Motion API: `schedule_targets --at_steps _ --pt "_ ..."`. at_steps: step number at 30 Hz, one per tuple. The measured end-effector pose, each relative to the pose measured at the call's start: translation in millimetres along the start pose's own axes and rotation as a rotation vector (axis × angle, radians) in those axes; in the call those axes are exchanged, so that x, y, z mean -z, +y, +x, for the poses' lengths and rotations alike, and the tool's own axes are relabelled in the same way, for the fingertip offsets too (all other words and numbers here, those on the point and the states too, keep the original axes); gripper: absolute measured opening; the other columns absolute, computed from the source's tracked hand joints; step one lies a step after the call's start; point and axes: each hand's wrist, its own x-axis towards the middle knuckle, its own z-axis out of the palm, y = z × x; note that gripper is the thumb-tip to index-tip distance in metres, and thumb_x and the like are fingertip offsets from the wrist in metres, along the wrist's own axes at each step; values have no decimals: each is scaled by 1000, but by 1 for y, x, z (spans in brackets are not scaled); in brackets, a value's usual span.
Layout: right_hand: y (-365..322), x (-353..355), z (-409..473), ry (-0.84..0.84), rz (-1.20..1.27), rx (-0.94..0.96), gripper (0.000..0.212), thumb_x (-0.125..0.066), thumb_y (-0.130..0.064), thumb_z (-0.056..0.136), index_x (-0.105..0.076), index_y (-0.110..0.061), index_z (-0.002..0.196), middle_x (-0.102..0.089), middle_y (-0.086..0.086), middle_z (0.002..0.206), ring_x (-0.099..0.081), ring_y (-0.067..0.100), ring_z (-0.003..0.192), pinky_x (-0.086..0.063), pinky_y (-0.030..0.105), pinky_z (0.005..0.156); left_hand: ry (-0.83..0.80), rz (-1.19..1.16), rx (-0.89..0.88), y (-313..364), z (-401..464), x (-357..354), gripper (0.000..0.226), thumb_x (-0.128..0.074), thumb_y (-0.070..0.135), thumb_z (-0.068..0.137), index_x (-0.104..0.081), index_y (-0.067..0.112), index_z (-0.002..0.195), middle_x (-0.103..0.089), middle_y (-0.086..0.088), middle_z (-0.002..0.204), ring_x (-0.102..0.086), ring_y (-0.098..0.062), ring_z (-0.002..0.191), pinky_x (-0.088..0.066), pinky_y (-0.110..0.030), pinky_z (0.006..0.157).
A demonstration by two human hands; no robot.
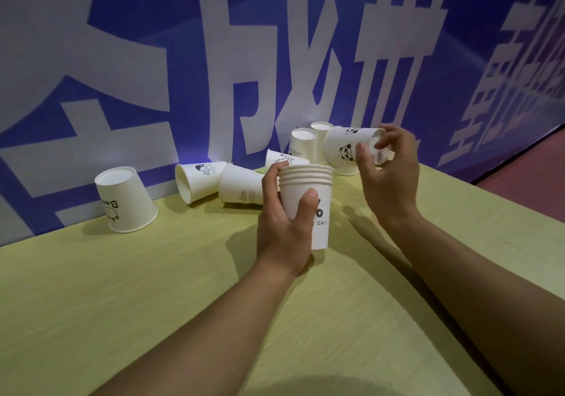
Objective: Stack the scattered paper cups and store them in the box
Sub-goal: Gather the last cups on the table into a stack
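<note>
My left hand [282, 221] grips an upright stack of several nested white paper cups [315, 200] just above the yellow-green table [153, 288]. My right hand [388, 169] holds a panda-print cup [344, 148] by its base, tipped on its side above the table, to the right of the stack. Loose cups lie behind: one upside down at the left [123, 201], two on their sides [198, 180] [240, 187], another tilted behind the stack [282, 158], and two upside down by the wall [302, 143] [321, 138]. No box is in view.
A blue and white banner wall [214, 59] runs along the table's far edge. The table's right edge [504, 200] drops to a reddish floor [526, 169].
</note>
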Motion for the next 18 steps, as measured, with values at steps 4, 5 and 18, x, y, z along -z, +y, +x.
schedule_targets --at_steps 4,5,18 --pt "-25 7 -5 6 186 58 38 -71 -20 86 -39 -24 107 -48 -10 113 -55 6 106 -58 22 76 -106 47 -28 0 -2 0 58 -53 67 72 -36 55 126 -66 1 110 -70 -14 83 -61 -35 66" --pt "-30 6 -6 -10 208 73 40 -71 -23 84 -38 -28 107 -48 -12 112 -55 5 106 -58 22 75 -121 56 -33 -1 -3 0 60 -54 66 74 -36 51 130 -65 3 110 -69 -12 84 -62 -35 67" --pt "-37 1 -16 -464 221 -28 73 -59 -29 84 -21 -54 141 -37 -5 132 -61 16 103 -61 30 74 -186 83 -43 5 -4 -2 68 -51 71 76 -11 80 130 -49 21 136 -60 5 106 -55 -23 79"
